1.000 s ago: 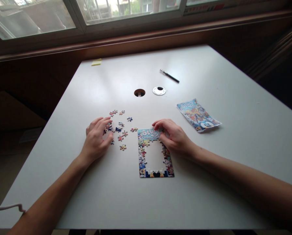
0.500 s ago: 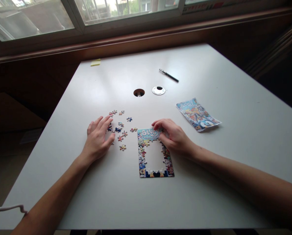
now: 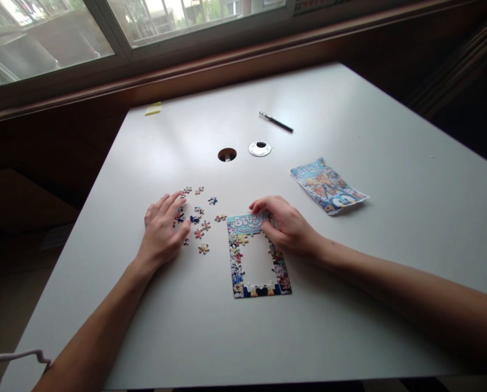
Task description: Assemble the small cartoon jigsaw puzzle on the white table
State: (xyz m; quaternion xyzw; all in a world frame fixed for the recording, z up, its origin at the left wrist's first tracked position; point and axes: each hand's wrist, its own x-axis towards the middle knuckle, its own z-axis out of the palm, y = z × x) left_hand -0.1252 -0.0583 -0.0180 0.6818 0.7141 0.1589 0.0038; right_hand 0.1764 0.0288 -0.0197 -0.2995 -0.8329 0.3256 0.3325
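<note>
Your left hand [image 3: 160, 231] was spread by loose pieces [image 3: 203, 248]; your right hand [image 3: 290, 226] curled over the puzzle [image 3: 236, 269] on the desk [image 3: 186, 332], pinching or not, I couldn't tell. Holding it still seemed best.

L. hand [image 3: 159, 233] covers part of the loose pcs. [image 3: 199, 233], so their no. can't be told & their printed motifs are too sm. to make out; R. hand [image 3: 287, 226] hides the upper R. corner of the puzzle frame [image 3: 236, 267], incl. part of its title. Window [image 3: 123, 49], white cable [image 3: 17, 356], table [image 3: 178, 337], L. forearm [image 3: 100, 316] & R. forearm [image 3: 407, 283] run past the view's edges, w/ the scene outdoors blurred.
</note>
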